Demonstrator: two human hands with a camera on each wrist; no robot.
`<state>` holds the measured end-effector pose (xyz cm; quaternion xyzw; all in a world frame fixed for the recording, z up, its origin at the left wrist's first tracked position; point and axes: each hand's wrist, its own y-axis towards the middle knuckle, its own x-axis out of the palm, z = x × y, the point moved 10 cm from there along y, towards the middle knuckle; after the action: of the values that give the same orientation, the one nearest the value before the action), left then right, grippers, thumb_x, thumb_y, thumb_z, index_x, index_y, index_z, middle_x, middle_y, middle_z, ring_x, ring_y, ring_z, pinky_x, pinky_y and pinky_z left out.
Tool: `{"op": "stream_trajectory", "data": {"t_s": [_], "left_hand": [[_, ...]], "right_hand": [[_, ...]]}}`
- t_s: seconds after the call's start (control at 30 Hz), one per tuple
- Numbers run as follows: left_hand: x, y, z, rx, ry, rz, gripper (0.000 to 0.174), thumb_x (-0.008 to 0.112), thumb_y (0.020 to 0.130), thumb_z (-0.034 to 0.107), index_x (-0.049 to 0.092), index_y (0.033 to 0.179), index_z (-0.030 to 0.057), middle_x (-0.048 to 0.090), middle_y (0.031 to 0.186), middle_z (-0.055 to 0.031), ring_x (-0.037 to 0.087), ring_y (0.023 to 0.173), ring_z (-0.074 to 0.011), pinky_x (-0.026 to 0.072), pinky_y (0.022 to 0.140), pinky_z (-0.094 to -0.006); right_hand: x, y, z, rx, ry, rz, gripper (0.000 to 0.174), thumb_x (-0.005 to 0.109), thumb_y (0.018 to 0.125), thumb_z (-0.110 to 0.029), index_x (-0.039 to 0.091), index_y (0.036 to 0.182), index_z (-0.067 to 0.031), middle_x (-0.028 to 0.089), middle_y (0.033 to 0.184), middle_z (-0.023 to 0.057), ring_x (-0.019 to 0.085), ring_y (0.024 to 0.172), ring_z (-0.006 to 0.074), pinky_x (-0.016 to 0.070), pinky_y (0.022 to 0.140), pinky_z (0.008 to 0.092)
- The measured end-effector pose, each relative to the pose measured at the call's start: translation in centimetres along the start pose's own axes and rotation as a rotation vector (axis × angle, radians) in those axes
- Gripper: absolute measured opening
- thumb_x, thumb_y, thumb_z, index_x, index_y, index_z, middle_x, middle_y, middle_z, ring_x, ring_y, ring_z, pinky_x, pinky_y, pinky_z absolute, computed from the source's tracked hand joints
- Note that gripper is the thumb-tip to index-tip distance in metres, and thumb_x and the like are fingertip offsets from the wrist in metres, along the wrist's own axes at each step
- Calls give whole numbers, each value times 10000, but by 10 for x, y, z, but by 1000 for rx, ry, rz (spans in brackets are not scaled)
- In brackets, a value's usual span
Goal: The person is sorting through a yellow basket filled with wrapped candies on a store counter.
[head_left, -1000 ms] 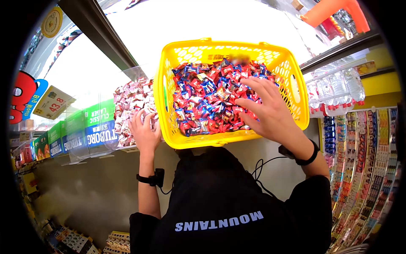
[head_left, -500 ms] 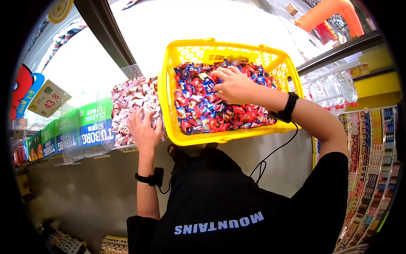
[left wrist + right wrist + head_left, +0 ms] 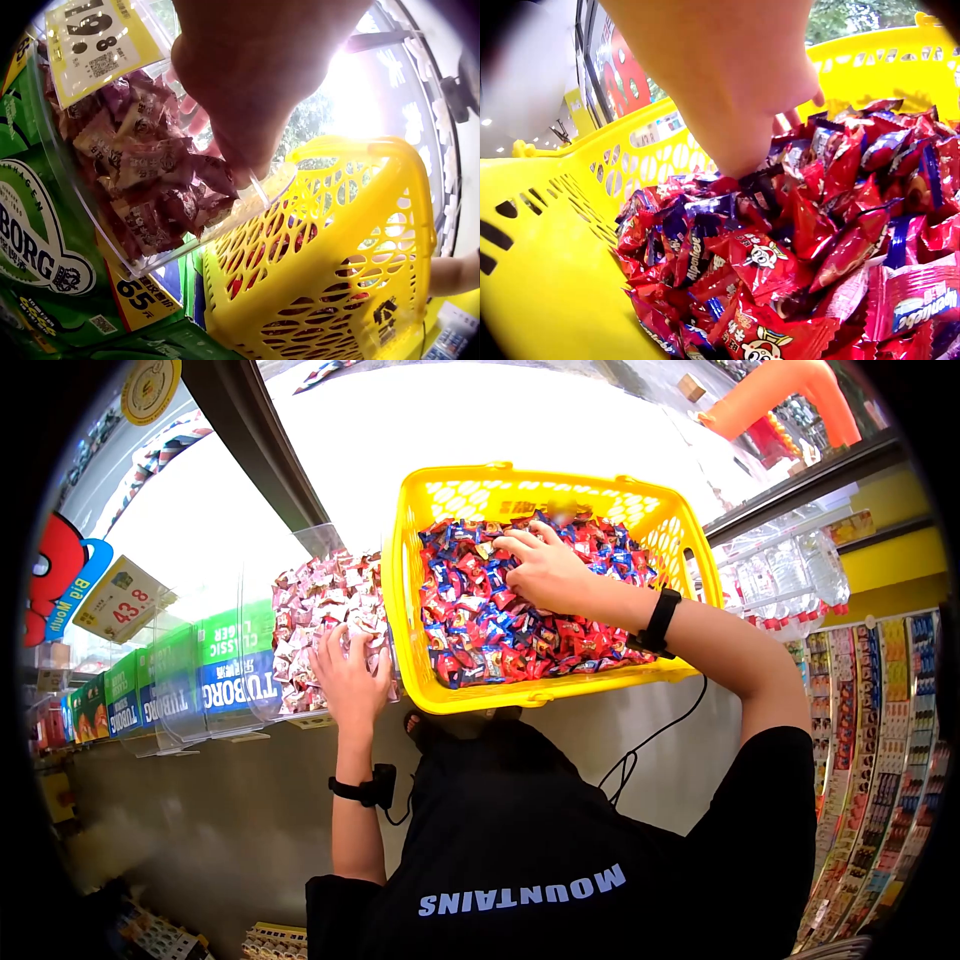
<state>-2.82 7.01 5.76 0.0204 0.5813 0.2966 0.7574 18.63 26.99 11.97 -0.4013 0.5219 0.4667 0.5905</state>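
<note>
Right grip [image 3: 545, 570] touches candies [image 3: 480, 620] in basket [image 3: 408, 610], shop shelves [image 3: 870, 760] around.

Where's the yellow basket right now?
In the head view, the yellow basket sits centre, right of the clear bin of pink candies, the right hand resting inside it.

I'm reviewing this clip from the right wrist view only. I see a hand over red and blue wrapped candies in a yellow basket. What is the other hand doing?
Observer: The left hand lies with fingers spread on pink-wrapped candies in a clear bin beside the yellow basket.
Operator: What's around that bin?
Observer: Green Tuborg cartons sit next to it, and a yellow price tag reads 43.8.
Operator: Where in the basket is the right hand?
Observer: The right hand is toward the far wall, fingers bent into the red and blue candies. I cannot tell whether it grips any.
</note>
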Motion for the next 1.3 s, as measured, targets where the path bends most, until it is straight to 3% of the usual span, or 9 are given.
{"op": "stream_trajectory", "data": {"t_s": [0.03, 0.27, 0.47, 0.6, 0.77, 0.93, 1.03, 1.13, 1.3], "left_hand": [[0, 0, 0, 4, 2, -1, 311, 793, 871, 308, 711, 1128, 152, 580, 1412, -147, 472, 1436, -371, 273, 1248, -644], [2, -1, 0, 10, -4, -1, 310, 796, 880, 308, 710, 1136, 154, 574, 1421, -140, 468, 1439, -365, 261, 1259, -642], [3, 0, -1, -14, -22, -27, 304, 795, 882, 285, 714, 1144, 153, 577, 1425, -132, 473, 1434, -358, 256, 1270, -630], [7, 0, -4, -12, -18, -39, 308, 799, 873, 272, 714, 1145, 153, 574, 1430, -125, 468, 1437, -355, 256, 1271, -627], [4, 0, -2, 33, -10, -31, 345, 797, 869, 256, 709, 1182, 144, 566, 1440, -137, 455, 1443, -367, 274, 1254, -614], [-48, 10, 10, 28, -158, 49, 384, 804, 871, 205, 701, 1228, 111, 560, 1459, -165, 470, 1427, -402, 300, 1243, -585], [-108, 24, 27, 36, -236, 153, 407, 818, 862, 171, 699, 1243, 94, 553, 1493, -185, 485, 1419, -435, 331, 1228, -582], [-149, 32, 82, 169, -399, 135, 399, 815, 854, 152, 712, 1235, 96, 547, 1507, -187, 471, 1440, -430, 330, 1234, -592], [-144, 28, 194, 555, -374, -160, 460, 924, 745, 244, 783, 1183, 216, 585, 1502, -85, 473, 1463, -381, 298, 1269, -633]], "right_hand": [[-11, 0, 1, -15, 8, 107, 119, 727, 810, -218, 804, 851, -136, 628, 1432, 147, 533, 1386, 329, 363, 1172, 602], [-68, -20, 30, 115, 183, 150, 78, 773, 799, -184, 795, 819, -112, 661, 1384, 119, 567, 1345, 314, 428, 1118, 479], [-84, -61, 35, 218, 256, 14, 149, 855, 835, -195, 756, 801, -88, 633, 1412, 114, 573, 1342, 339, 443, 1133, 467], [-81, -82, 30, 192, 371, -73, 200, 896, 785, -273, 800, 816, -100, 661, 1403, 142, 609, 1301, 339, 487, 1080, 469], [-110, -96, 23, 216, 474, -43, 186, 875, 847, -258, 789, 845, -93, 642, 1416, 154, 618, 1289, 368, 506, 1064, 478], [-153, -115, -7, 170, 452, 261, 161, 862, 834, -133, 726, 908, -87, 597, 1471, 159, 576, 1369, 387, 498, 1110, 505], [-180, -118, -41, 98, 382, 422, 167, 832, 811, -122, 723, 935, -100, 600, 1451, 154, 549, 1413, 379, 469, 1167, 531], [-175, -119, -71, 13, 337, 510, 136, 782, 849, -137, 723, 967, -107, 620, 1461, 147, 567, 1407, 373, 461, 1173, 558], [-170, -114, -81, 32, 487, 639, 179, 811, 824, -145, 725, 977, -112, 620, 1467, 144, 565, 1407, 387, 474, 1152, 563]]}}
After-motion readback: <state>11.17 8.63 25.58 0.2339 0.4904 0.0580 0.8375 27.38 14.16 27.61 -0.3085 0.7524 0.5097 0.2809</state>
